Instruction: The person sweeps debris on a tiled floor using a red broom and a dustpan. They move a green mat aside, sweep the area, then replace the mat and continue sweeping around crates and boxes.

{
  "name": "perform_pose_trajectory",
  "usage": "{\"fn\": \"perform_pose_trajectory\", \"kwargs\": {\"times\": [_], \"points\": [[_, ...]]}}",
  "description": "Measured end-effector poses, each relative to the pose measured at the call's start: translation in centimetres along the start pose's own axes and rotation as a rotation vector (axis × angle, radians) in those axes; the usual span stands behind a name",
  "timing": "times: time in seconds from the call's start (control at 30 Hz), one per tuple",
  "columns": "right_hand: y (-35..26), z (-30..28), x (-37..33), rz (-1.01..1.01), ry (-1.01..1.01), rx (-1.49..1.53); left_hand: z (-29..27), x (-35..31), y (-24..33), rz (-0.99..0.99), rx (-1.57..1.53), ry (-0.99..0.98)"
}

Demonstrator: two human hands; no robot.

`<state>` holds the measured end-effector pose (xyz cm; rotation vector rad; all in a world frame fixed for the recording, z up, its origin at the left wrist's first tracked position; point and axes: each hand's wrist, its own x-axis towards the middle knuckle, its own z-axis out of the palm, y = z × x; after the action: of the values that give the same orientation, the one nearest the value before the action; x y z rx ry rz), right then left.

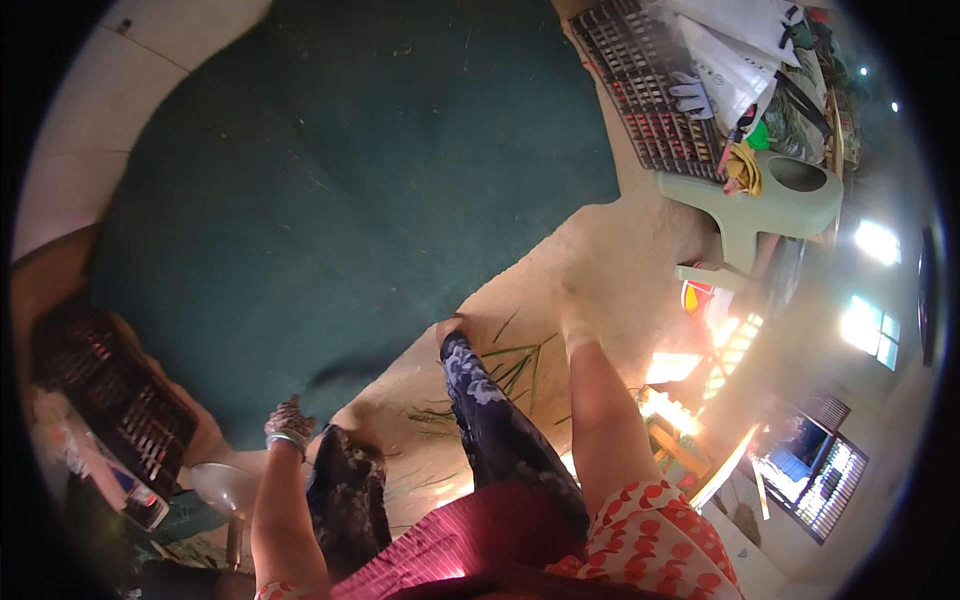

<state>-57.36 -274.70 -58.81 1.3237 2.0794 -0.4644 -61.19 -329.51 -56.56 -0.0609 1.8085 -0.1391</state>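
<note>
Left hand [288,416]: low at the bottom corner of the green sheet [350,200], fingers seemingly part-curled, nothing seen in grip. Cannot tell about contact with the sheet or anything hidden under the palm.

Right hand [570,310]: beyond the sheet's diagonal lower-right edge, over pale floor [640,240], washed out by glare. Cannot tell how far open or whether holding anything.

Sheet spread on the floor, probably as a ground cover. Green stems [520,368] loose on the floor just outside the diagonal edge, between both arms; within easy reach, by judgement. Foot [450,326] at that same edge, perhaps for balance in a low posture.

Beside the lower-left edge, a dark left crate [120,400]; by the upper-right edge, a slatted right crate [650,90]. Both off the sheet, likely to spare its middle. Beyond the right corner, a pale green stool [760,205], yellow cloth [743,170] on top.

Most room away from the body, across the sheet toward its upper edge. Tighter at left: crate near the hand. At right, stool well apart.
</note>
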Motion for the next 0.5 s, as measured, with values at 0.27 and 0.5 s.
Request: {"fn": "perform_pose_trajectory", "kwargs": {"times": [0.27, 0.5], "points": [[16.5, -0.3, -18.3, -0.332, -0.418, -0.111, -3.1, -17.8, -1.6, 0.183, -0.442, 0.215], [16.4, -10.2, -17.5, -0.075, -0.359, -0.182, -7.0, -35.0, -2.8, 0.045, -0.967, 0.17]]}}
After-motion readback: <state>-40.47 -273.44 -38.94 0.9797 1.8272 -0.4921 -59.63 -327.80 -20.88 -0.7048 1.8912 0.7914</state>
